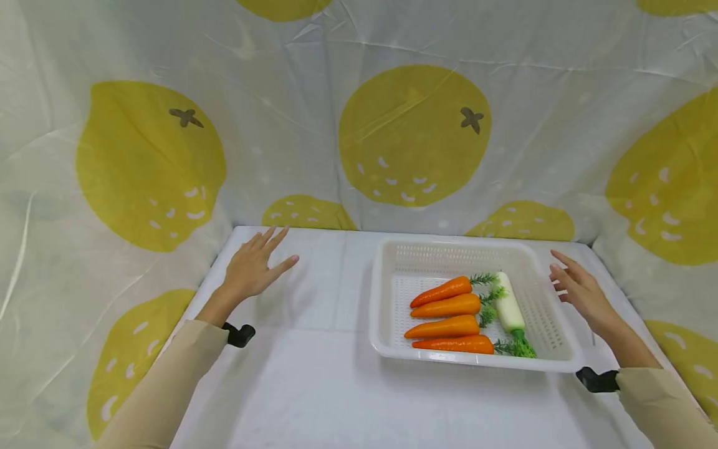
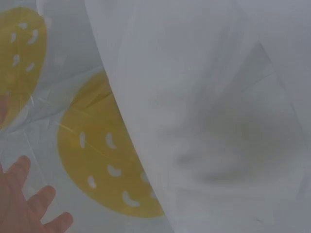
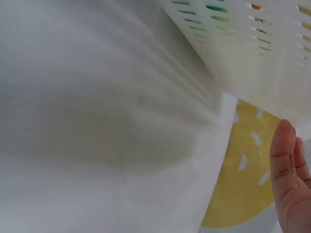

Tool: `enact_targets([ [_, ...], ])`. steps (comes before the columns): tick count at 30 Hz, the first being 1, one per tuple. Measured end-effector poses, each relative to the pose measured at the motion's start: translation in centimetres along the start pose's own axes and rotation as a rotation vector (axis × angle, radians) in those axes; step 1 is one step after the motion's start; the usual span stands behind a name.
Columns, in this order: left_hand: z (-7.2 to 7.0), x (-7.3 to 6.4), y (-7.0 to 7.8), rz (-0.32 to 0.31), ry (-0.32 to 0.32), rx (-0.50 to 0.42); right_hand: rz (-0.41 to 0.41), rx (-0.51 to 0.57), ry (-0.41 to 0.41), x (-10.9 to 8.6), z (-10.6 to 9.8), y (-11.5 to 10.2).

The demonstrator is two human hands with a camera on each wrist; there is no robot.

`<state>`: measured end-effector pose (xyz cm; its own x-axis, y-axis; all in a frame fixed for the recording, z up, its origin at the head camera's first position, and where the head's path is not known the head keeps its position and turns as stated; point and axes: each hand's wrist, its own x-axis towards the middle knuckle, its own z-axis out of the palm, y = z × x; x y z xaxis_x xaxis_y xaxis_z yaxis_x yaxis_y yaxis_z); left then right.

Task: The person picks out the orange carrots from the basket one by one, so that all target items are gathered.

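Note:
A white plastic basket (image 1: 477,360) sits on the right half of the table. Several orange carrots (image 1: 443,327) with green tops lie in it side by side, tips to the left. Along their leafy ends lies a white radish (image 1: 509,304) with a green top. My left hand (image 1: 248,267), fingers spread, hovers over the table's left side and holds nothing. Beside the basket's right rim is my right hand (image 1: 583,292), its fingers loosely bent. In the right wrist view those fingers (image 3: 282,155) are close to the perforated basket wall (image 3: 238,48); whether they touch it I cannot tell.
A white cloth (image 1: 314,374) covers the table. Behind it and at both sides hangs a pale curtain (image 1: 280,125) printed with big yellow lemons. A black wrist strap piece (image 1: 241,335) shows at the left sleeve, and a similar piece (image 1: 597,379) at the right.

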<state>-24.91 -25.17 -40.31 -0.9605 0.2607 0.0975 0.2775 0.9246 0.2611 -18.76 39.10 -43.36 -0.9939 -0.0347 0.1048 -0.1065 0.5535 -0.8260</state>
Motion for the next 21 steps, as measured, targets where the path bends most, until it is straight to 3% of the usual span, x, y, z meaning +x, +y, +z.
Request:
enact_targets([
  [6, -0.1, 0.4, 1.4, 0.031, 0.024, -0.019, 0.074, 0.005, 0.017, -0.2, 1.0, 0.1],
  [12, 0.0, 0.4, 3.2, 0.055, 0.027, -0.062, 0.053, 0.029, 0.102, -0.5, 1.9, 0.4],
  [21, -1.0, 1.2, 6.5, 0.126, -0.011, -0.170, 0.018, 0.003, 0.127, -0.7, 2.7, 0.5],
])
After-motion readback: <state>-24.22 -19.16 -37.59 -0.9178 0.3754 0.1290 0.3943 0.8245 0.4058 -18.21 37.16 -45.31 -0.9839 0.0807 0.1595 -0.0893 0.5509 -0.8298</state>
